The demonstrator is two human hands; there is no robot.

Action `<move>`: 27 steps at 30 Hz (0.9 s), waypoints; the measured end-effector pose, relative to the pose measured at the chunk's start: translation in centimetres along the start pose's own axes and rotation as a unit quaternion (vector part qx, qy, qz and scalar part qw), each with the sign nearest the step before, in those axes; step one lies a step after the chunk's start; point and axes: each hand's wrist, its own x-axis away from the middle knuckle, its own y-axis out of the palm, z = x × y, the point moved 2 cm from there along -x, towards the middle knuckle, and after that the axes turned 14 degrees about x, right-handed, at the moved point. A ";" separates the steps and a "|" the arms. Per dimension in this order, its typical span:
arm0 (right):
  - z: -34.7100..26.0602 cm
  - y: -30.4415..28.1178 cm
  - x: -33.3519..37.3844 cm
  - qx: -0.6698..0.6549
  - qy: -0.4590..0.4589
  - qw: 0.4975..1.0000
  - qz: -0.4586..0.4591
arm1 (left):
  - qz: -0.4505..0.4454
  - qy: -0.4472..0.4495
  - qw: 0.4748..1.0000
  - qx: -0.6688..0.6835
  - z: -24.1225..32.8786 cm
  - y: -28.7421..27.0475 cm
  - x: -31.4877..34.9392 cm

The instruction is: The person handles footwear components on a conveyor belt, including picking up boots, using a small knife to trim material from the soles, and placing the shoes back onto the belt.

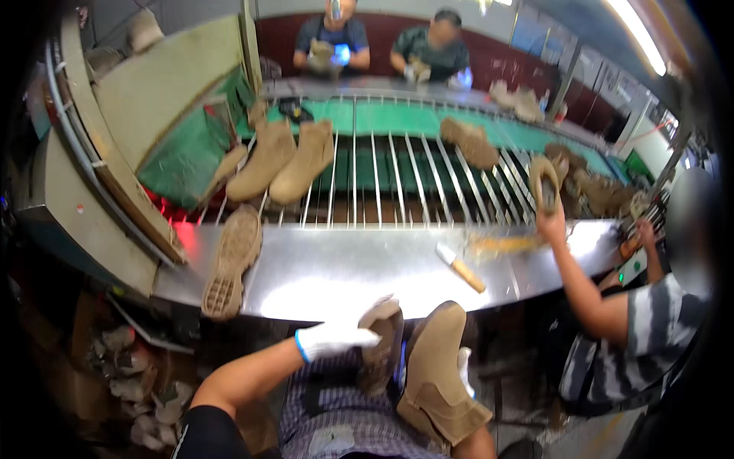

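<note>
We are in a workroom with a dark red wall [381, 38] at the back, lit by a long tube lamp [638, 34] at upper right. A wide rack of pale metal bars [397, 180] runs across in front of us over green sheeting, and a cream housing [183, 76] flanks it on the left. Along our side lies a shiny steel ledge [344, 268], streaked with light and stained yellowish toward the right. Two co-workers sit beyond the rack; at our right, a person in a striped shirt [650, 325] lifts a tan shoe piece.

A green cloth [187, 164] hangs by the housing. Two tan boots [283, 164] stand side by side on the bars, while a brown sole [469, 143] lies farther right. In our lap, the tan boot [434, 359] tilts toe-up, apart from the ledge. Our right hand [465, 371] shows only as a bit of white glove behind it, so we cannot tell how its fingers stand. Our left hand [336, 340], gloved white with a blue cuff, grips the edge of a tan sole [380, 352] just beside that boot. Another sole [233, 264], tread up, overhangs the ledge's front edge. Smallest is the wooden-handled knife [462, 269], lying on the steel.
</note>
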 end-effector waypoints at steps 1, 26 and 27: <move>0.7 0.1 0.0 -0.010 0.017 1.000 -0.001 | -0.015 -0.031 0.999 0.015 -0.6 -0.3 0.3; 7.6 -1.1 -2.6 -0.091 0.033 0.989 -0.116 | 0.180 0.073 0.975 -0.110 4.7 1.2 1.9; 6.7 -0.4 -2.3 -0.077 0.033 0.992 -0.093 | 0.183 0.058 0.977 -0.094 6.2 1.7 1.1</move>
